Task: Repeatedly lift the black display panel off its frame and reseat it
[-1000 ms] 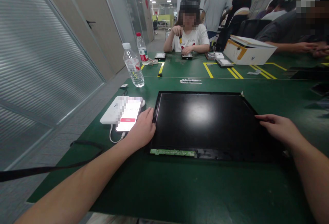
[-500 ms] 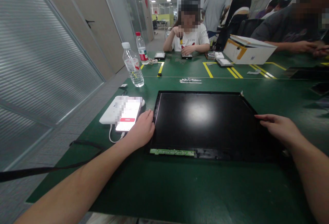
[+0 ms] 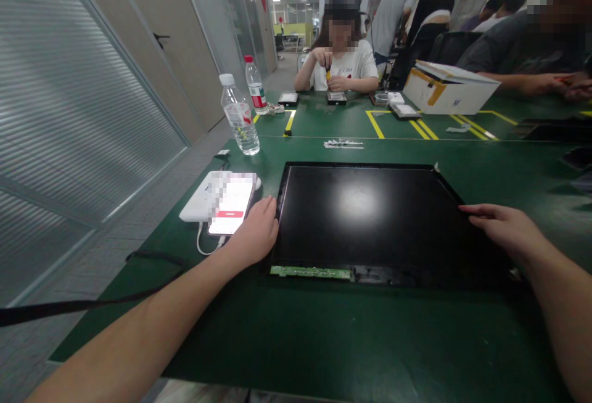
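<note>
A black display panel (image 3: 370,218) lies face up on the green table (image 3: 333,335), with a bright reflection on its dark screen. Along its near edge a narrow green circuit board (image 3: 309,273) shows at the left. My left hand (image 3: 259,230) grips the panel's left edge, its fingertips partly hidden at the frame. On the opposite side, my right hand (image 3: 504,224) pinches the right edge between thumb and fingers. Close to my left hand lies a lit phone (image 3: 234,203), leaning on a white box-like device (image 3: 197,201) with a cable plugged into the phone.
Two water bottles (image 3: 243,119) stand at the back left. Paper scraps (image 3: 343,143) lie beyond the panel. A white box (image 3: 456,92) sits at the far right. Across the table a person (image 3: 345,70) works on a small drive with a screwdriver. A black strap (image 3: 92,304) crosses the left edge.
My hands and the panel hold nearly the same place; the view shifts very slightly. The person opposite has moved their hands a little over the small drive.
</note>
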Demonstrator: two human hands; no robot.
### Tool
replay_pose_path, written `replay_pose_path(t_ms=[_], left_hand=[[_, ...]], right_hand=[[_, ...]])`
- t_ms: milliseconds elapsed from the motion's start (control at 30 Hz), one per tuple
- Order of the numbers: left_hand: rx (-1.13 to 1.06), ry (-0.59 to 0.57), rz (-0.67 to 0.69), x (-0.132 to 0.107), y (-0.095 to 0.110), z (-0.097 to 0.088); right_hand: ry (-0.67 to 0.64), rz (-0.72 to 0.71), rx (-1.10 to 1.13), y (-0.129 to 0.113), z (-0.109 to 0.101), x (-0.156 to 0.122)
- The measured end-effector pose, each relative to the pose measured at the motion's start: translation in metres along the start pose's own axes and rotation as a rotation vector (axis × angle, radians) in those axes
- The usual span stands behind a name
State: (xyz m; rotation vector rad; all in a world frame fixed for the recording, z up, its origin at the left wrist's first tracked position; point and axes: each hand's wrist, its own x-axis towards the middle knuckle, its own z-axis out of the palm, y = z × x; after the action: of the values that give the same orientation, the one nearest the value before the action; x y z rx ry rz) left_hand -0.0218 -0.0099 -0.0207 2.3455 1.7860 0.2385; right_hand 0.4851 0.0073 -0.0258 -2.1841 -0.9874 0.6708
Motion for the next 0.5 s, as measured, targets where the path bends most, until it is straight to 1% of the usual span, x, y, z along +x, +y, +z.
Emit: replay_pose_path(t_ms=[133,267,367,500], left_hand=[[-0.016,0.019,0.004,0.0,-0.002,0.001],[-0.052,0.044,0.007,0.0,-0.003,0.001],[-0.076,0.049,0.008,-0.001,-0.003,0.001],[-0.099,0.069,0.001,-0.001,-0.004,0.003]], right_hand=[[-0.013,0.015,0.003,-0.002,-0.002,-0.002],[-0.018,-0.005,-0.009,-0.005,-0.002,-0.004],[0.007,-0.021,-0.038,-0.008,0.0,-0.006],[0.059,-0.044,-0.141,-0.012,0.002,-0.01]])
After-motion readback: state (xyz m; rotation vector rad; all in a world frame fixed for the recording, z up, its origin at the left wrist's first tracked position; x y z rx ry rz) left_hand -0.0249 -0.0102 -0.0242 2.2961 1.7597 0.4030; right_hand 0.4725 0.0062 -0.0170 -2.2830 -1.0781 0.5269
